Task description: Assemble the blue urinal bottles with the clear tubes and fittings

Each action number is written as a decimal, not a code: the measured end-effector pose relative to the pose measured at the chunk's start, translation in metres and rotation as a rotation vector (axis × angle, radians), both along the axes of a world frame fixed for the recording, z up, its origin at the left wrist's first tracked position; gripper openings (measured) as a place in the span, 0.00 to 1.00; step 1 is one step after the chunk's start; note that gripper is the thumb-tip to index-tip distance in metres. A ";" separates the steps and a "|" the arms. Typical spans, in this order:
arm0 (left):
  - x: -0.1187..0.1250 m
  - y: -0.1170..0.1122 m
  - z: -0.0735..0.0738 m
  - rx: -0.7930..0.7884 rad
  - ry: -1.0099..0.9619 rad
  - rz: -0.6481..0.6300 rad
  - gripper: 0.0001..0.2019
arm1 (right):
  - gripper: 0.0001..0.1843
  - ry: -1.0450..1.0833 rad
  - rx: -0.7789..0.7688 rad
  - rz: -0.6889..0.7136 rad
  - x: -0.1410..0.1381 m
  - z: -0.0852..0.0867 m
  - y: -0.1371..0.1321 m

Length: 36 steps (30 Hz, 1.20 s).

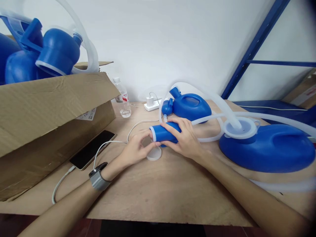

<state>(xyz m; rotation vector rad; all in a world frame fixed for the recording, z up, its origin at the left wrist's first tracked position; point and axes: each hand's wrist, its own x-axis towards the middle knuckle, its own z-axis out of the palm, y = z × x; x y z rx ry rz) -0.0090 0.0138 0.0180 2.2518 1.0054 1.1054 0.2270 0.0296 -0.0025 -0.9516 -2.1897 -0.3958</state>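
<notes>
A blue tube-shaped cup (166, 132) with a white rim lies sideways just above the table. My right hand (184, 136) is wrapped over it from the right. At its open end, my left hand (138, 146) grips the white rim; some fingertips are hidden at the mouth. Under the left thumb is a round translucent lid (154, 154); I cannot tell whether the thumb touches it. A clear hose (209, 118) runs from behind my right hand toward the right. On the right lies a large blue bottle (269, 151) with a white cap (240, 127), a hose end resting on that cap.
A cardboard box (56, 98) of blue cups and hoses fills the left side. Beside it lie a phone (92, 149) with a white cable and a water bottle (123, 100). A power strip (151, 104) and another blue bottle (191, 107) stand near the wall. Blue shelving (247, 62) rises at right.
</notes>
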 end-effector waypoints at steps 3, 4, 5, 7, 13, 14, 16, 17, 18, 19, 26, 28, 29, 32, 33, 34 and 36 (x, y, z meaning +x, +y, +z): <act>-0.004 0.000 0.008 0.021 0.028 -0.056 0.12 | 0.28 -0.035 0.030 0.043 0.002 0.001 0.002; -0.005 0.000 0.011 0.023 0.036 -0.078 0.12 | 0.28 -0.047 0.044 0.054 0.003 0.001 0.002; -0.006 0.000 0.014 0.019 0.043 -0.099 0.11 | 0.27 -0.058 0.057 0.063 0.004 0.001 0.003; -0.007 0.000 0.018 -0.007 0.046 -0.145 0.10 | 0.27 -0.072 0.063 0.078 0.005 0.001 0.004; -0.009 0.003 0.016 -0.097 0.016 -0.183 0.09 | 0.28 -0.062 0.036 0.155 0.006 0.001 0.007; -0.008 0.004 0.014 -0.096 0.001 -0.165 0.09 | 0.28 -0.057 0.028 0.156 0.006 0.002 0.008; -0.006 0.004 0.010 -0.069 -0.044 -0.104 0.10 | 0.28 -0.044 0.020 0.141 0.005 0.003 0.008; -0.005 0.003 0.009 -0.047 -0.058 -0.062 0.10 | 0.28 -0.037 0.026 0.130 0.005 0.004 0.008; -0.004 0.003 0.008 -0.023 -0.061 -0.023 0.10 | 0.29 -0.030 0.037 0.121 0.005 0.005 0.008; -0.003 0.003 0.008 -0.001 -0.055 0.011 0.10 | 0.29 -0.024 0.048 0.115 0.005 0.006 0.008; -0.002 0.003 0.006 -0.009 -0.077 -0.021 0.09 | 0.30 -0.009 -0.047 0.158 0.009 0.007 0.011; -0.003 0.004 0.005 0.006 -0.066 -0.035 0.09 | 0.30 -0.021 -0.103 0.171 0.011 0.008 0.012; -0.004 0.004 0.005 0.025 -0.059 -0.042 0.08 | 0.30 -0.023 -0.133 0.178 0.011 0.009 0.012; -0.006 0.004 0.007 0.100 -0.031 -0.072 0.06 | 0.32 -0.009 -0.224 0.214 0.014 0.013 0.012; -0.006 0.003 0.008 0.122 -0.016 -0.085 0.05 | 0.33 -0.001 -0.256 0.228 0.015 0.015 0.012; -0.007 0.002 0.009 0.141 0.001 -0.098 0.05 | 0.34 0.006 -0.292 0.246 0.016 0.016 0.012; -0.008 0.000 0.012 0.165 0.036 -0.121 0.04 | 0.33 0.020 -0.374 0.277 0.018 0.021 0.012</act>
